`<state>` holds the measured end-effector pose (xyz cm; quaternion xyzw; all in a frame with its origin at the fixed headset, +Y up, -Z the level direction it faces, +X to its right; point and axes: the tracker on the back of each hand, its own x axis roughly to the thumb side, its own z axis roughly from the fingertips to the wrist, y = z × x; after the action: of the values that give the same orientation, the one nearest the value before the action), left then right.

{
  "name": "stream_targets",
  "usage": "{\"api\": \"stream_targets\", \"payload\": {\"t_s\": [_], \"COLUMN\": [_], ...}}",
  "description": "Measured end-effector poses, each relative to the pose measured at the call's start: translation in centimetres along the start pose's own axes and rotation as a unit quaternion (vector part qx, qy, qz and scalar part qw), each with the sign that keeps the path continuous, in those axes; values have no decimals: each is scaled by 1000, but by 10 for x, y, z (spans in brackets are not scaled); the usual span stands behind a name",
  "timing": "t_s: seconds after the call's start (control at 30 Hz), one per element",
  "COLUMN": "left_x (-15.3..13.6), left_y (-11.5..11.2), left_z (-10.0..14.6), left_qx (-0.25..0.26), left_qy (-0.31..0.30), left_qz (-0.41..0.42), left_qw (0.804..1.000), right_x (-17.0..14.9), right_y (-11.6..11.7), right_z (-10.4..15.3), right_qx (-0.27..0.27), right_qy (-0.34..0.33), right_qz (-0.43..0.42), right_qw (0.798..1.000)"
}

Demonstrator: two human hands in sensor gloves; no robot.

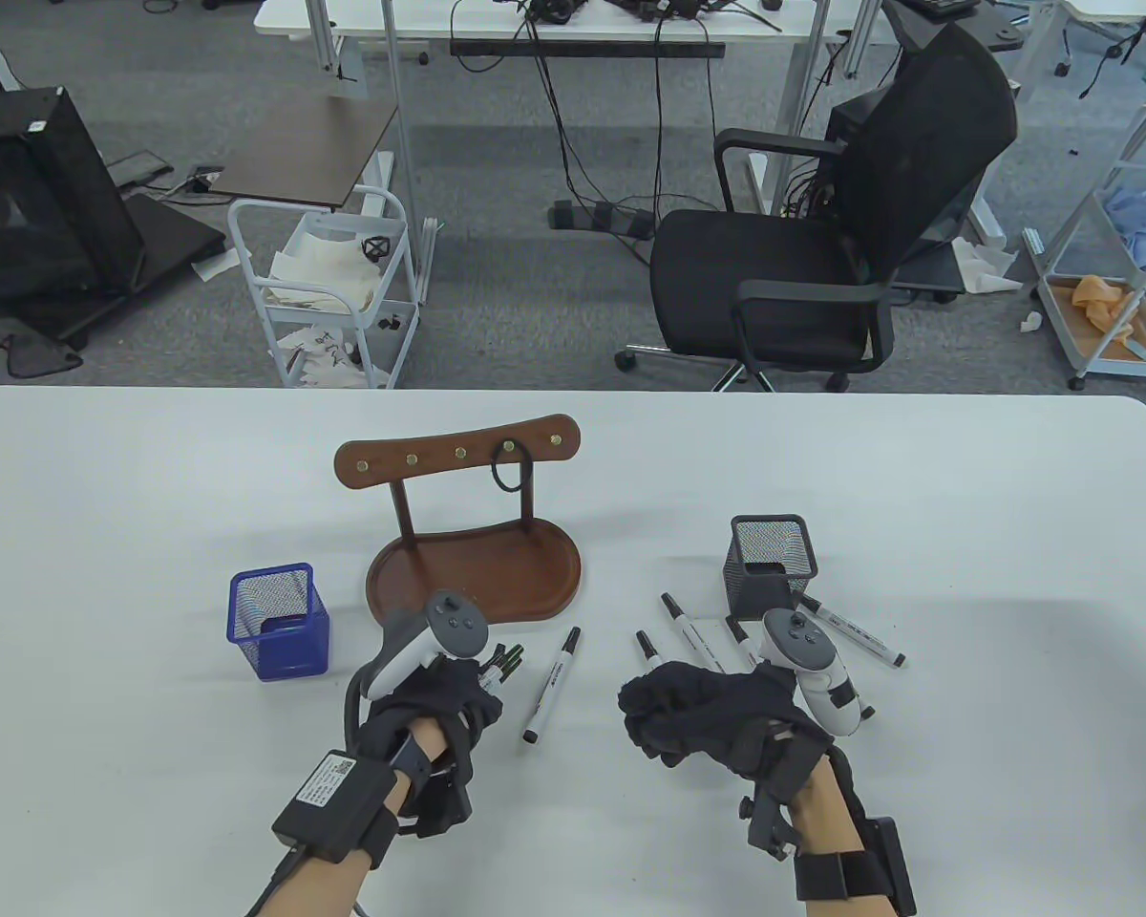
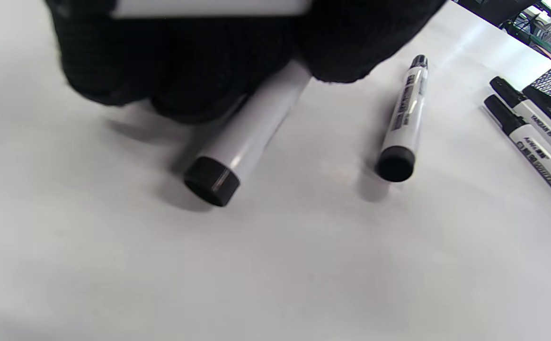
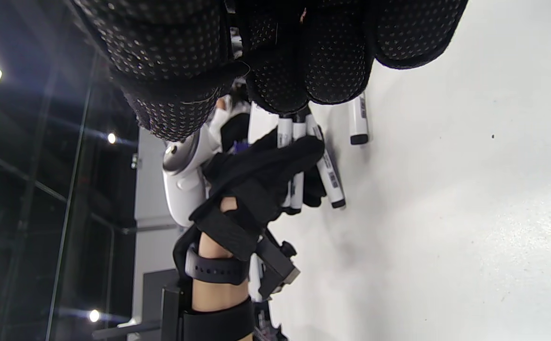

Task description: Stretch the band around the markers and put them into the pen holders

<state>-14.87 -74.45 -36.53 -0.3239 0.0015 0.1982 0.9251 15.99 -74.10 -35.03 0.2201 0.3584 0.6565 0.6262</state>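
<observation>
My left hand [image 1: 468, 695] grips a bundle of white markers [image 1: 498, 664] with dark caps, low over the table; the right wrist view shows the bundle [image 3: 299, 156] in its curled fingers. In the left wrist view one held marker's [image 2: 247, 137] black end sticks out below the fingers [image 2: 181, 66]. My right hand [image 1: 647, 712] is curled into a fist to the right, with nothing visible in it. A black band [image 1: 509, 475] hangs on a peg of the wooden rack [image 1: 473, 573]. The blue pen holder [image 1: 279, 621] stands left, the black pen holder [image 1: 772, 559] right.
Loose markers lie on the white table: one [image 1: 552, 685] between the hands, two [image 1: 692, 637] ahead of the right hand, one [image 1: 855, 632] beside the black holder. An office chair [image 1: 821, 248] stands beyond the far table edge.
</observation>
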Motion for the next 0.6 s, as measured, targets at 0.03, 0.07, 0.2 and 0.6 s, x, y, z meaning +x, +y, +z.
{"api": "stream_targets", "payload": {"t_s": [0.03,0.07,0.2,0.6], "left_x": [2,3,9,30], "left_y": [1,3,9,25], "left_z": [1,1,3,7], "left_qx": [-1,2,5,20], "left_qy": [1,-2,-6,-28], "left_qz": [2,2,12,25], "left_qw": [1000,1000,1000,999], "right_x": [0,0,0,0], "right_y": [0,0,0,-1], "right_z": [0,0,0,0], "right_qx": [0,0,0,-1], "right_qy": [1,1,2,-1], "right_qz": [0,0,2,1], "right_qw": [1000,1000,1000,1000]}}
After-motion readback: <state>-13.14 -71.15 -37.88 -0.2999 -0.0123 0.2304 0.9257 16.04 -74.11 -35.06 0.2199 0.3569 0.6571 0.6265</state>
